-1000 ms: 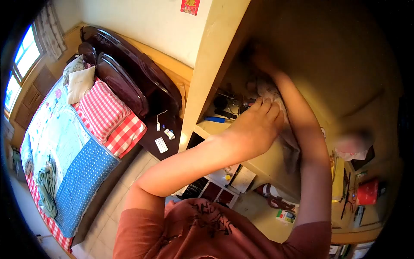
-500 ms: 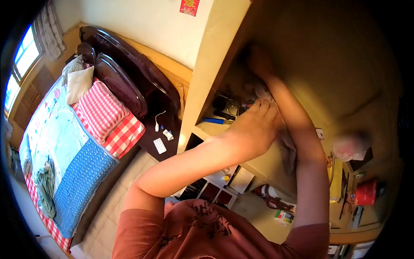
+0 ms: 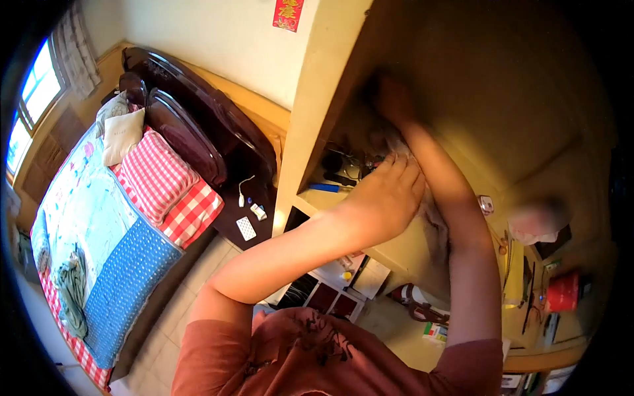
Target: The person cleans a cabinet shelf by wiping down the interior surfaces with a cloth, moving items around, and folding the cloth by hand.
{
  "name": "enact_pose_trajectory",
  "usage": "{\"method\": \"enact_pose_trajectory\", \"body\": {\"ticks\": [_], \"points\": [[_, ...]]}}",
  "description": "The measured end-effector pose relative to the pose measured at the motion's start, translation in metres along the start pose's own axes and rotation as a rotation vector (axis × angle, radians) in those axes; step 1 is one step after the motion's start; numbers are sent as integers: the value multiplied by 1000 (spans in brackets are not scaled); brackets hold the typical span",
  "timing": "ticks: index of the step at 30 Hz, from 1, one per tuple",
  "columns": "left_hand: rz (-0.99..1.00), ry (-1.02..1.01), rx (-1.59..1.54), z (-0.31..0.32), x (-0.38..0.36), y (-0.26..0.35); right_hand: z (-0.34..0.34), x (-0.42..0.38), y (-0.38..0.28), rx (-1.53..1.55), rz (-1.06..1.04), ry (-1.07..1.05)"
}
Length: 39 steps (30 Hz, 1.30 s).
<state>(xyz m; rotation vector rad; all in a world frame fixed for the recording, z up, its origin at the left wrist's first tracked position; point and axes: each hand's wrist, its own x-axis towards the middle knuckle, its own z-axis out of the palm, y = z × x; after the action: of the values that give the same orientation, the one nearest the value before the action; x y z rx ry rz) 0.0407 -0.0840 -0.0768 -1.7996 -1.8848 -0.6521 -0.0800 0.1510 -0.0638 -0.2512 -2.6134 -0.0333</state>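
Observation:
My left hand [image 3: 389, 195] is at the shelf, its fingers bent over a pale greyish cloth [image 3: 434, 231] that hangs beside my right forearm. My right hand [image 3: 393, 99] reaches higher, into the dark shelf corner; shadow and blur hide its fingers and anything in them. Left of my left hand, small dark items and a blue-handled tool [image 3: 325, 188] lie on the shelf. The two arms cross close together, with the cloth between my left hand and the right forearm.
Lower compartments hold a yellow-capped item [image 3: 347, 275], boxes and a strap [image 3: 422, 310]. At the right are a red container [image 3: 563, 292], a plastic-wrapped item [image 3: 533, 224] and tools. A bed [image 3: 99, 191] and dark bedside surface [image 3: 228, 228] stand at the left.
The view has shifted slightly. My right hand appears a little lower in the dark corner; my left hand stays at the cloth with hardly any change.

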Motion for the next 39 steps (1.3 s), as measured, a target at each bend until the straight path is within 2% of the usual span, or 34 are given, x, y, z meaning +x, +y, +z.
{"method": "enact_pose_trajectory", "body": {"ticks": [1, 3, 7, 10, 13, 15, 16, 18, 22, 24, 27, 31, 35, 37, 38, 39], "points": [[1, 1, -51, 1, 0, -1, -4, -1, 5, -2, 5, 6], [4, 9, -91, 0, -1, -2, -16, 4, 14, 287, -100, -88], [-6, 30, -157, -1, 0, -2, 2, -1, 15, 154, 8, 37], [-15, 14, -149, -2, 1, -3, 9, 12, 12, 64, -13, 17], [-30, -10, -108, 1, 0, -1, 11, 10, 5, -10, -23, -102], [-17, -15, -73, 0, 0, -1, 6, 3, 1, 52, 19, 44], [-13, -19, -108, -2, 0, -2, 9, 7, 15, 52, 23, 50], [-8, -18, -136, -4, 2, -4, 7, 18, 38, 376, -138, -87], [-4, -32, -183, -9, 1, -5, 7, 1, 49, 388, -40, -71], [-40, -34, -245, -11, 0, -5, 5, -4, 44, 320, 143, 42], [-40, -40, -240, -15, 0, -4, -2, -7, 33, 237, 192, 102], [-30, -20, -248, -14, 0, -6, -1, -8, 26, 297, 106, 170], [-50, -32, -259, -16, 1, -5, -8, -11, 18, 276, 98, 45], [61, 223, -248, -13, 1, -6, 1, -10, 25, 250, 115, -17], [46, 217, -244, -15, -2, -6, 15, 1, 39, 236, 78, -24], [132, 269, -296, -24, -3, -3, 30, 11, 52, 223, 36, -33]]}}
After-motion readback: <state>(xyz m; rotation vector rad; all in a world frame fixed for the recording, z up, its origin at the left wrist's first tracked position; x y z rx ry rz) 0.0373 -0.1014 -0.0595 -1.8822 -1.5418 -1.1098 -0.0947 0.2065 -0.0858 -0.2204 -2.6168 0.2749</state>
